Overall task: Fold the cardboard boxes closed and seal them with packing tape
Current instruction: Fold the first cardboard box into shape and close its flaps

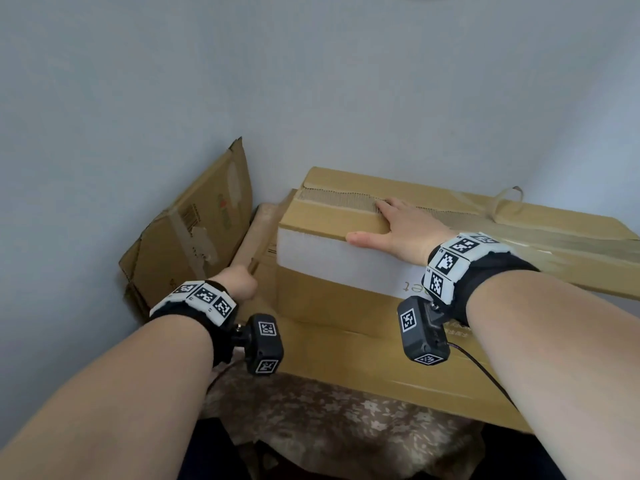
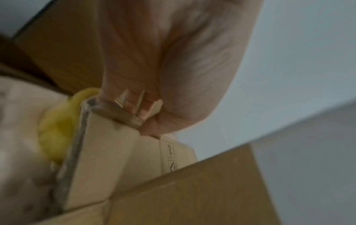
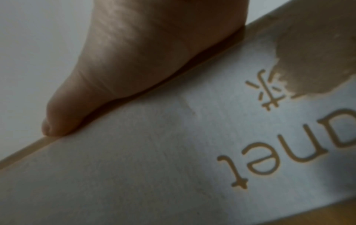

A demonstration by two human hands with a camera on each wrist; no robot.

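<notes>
A long cardboard box point(image 1: 332, 216) with a white front panel point(image 3: 134, 167) lies on a larger flat cardboard box point(image 1: 363, 358). My right hand point(image 1: 398, 226) rests flat on its top over a torn strip, fingers straight, the thumb point(image 3: 134, 68) along the front upper edge. My left hand point(image 1: 239, 282) is curled round the edge of a cardboard end flap point(image 1: 258, 233) at the box's left end. The left wrist view shows the fingers point(image 2: 146, 106) wrapped over that flap point(image 2: 108, 144). Behind it lies something yellow point(image 2: 55, 129), too blurred to name. No tape roll is in view.
A flattened cardboard box point(image 1: 194, 230) leans against the pale wall at the left. A loose loop of old tape point(image 1: 502, 199) sticks up from the upper box's far side. The boxes sit on a surface under a floral cloth point(image 1: 329, 420). A cable point(image 1: 485, 372) trails from the right wrist camera.
</notes>
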